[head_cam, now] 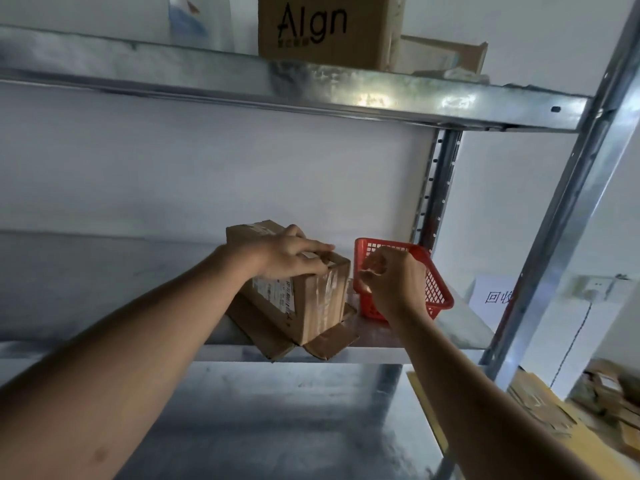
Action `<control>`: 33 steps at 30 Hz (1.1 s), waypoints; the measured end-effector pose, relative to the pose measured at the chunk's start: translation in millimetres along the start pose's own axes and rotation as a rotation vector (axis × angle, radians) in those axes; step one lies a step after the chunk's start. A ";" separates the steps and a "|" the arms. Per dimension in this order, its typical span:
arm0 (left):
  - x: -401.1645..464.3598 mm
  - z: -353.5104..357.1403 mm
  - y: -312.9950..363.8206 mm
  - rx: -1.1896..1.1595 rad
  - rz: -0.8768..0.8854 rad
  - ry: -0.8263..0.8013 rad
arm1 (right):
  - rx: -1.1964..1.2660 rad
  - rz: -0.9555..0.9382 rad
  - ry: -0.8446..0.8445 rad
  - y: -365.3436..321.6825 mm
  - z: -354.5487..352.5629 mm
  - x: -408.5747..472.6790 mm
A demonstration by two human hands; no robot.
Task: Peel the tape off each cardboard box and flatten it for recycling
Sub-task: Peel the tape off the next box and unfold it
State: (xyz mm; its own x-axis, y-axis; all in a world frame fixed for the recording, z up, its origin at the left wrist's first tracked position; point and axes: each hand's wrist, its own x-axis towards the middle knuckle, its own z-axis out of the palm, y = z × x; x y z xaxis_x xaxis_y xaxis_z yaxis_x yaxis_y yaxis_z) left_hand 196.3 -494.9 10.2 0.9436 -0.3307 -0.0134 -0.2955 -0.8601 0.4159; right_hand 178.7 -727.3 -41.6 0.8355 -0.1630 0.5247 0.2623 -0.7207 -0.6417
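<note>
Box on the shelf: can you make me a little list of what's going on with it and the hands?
box: brown cardboard box, still taped, on a metal shelf
under box: flat cardboard
left hand: left hand rests on top of the box
right hand: right hand pinches a clear strip, probably tape
beside box: red basket, on the right

A red basket sits on the metal shelf.
</note>
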 end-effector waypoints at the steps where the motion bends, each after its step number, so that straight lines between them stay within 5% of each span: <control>1: -0.8 1.7 3.2 0.007 0.008 -0.009 | -0.040 -0.010 -0.019 2.3 -0.1 1.2; 11: 2.2 6.1 8.5 -0.050 0.036 -0.030 | -0.071 -0.075 -0.198 16.6 4.7 18.4; 22: 3.6 12.8 6.0 -0.154 0.027 0.074 | 0.077 -0.152 -0.021 12.1 -4.3 15.7; 27: 6.7 22.0 1.4 -0.100 0.058 0.169 | 0.187 -0.331 -0.113 -6.4 -2.7 -2.4; 33: 1.5 25.7 -2.7 -0.088 0.026 0.211 | 0.309 -0.301 -0.103 -20.7 15.1 -23.4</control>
State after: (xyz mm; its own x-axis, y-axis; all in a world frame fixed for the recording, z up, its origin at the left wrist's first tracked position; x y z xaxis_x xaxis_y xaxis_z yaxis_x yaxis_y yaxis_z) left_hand 194.7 -503.1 -14.3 0.9489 -0.2558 0.1848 -0.3146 -0.8121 0.4915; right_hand 161.0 -698.4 -49.1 0.7392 0.1026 0.6656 0.6204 -0.4883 -0.6137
